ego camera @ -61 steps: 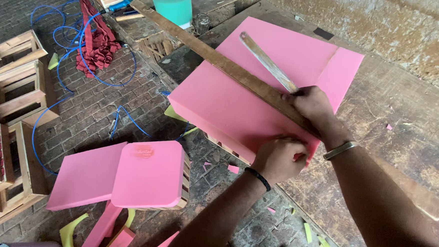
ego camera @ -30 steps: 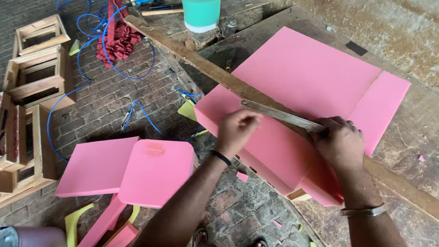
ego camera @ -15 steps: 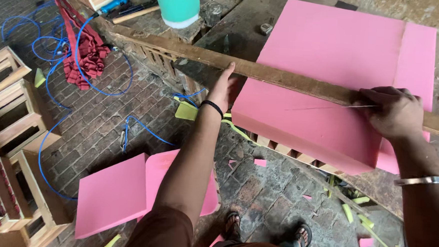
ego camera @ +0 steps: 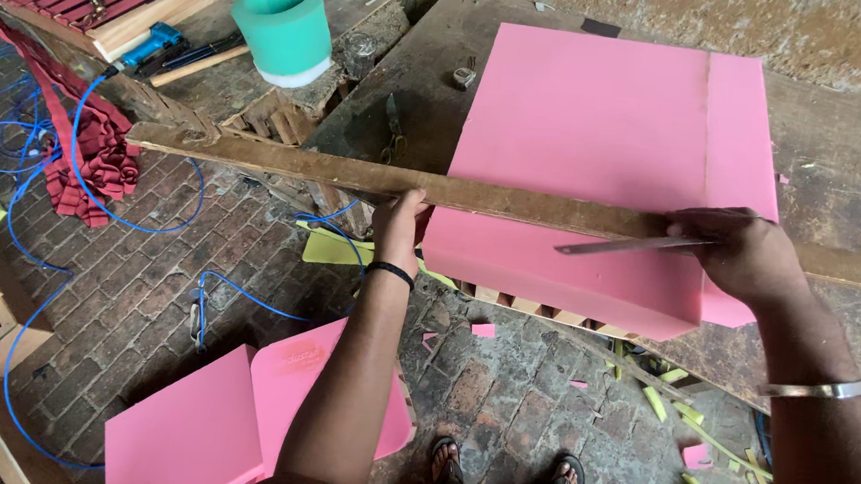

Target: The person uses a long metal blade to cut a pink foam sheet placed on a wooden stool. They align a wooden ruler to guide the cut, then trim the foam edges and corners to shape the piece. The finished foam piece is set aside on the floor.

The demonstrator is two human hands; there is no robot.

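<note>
The pink foam sheet lies flat on the desk, a long wooden straightedge running left to right across its near part. My left hand presses the straightedge down; my right hand has its fingers closed around a thin blade lying along the wood's near edge.

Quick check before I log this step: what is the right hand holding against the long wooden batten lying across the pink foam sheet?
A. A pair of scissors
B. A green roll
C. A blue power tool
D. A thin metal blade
D: the right hand holds a thin metal blade flat on the pink foam sheet, alongside the wooden batten that the left hand presses down.
</note>
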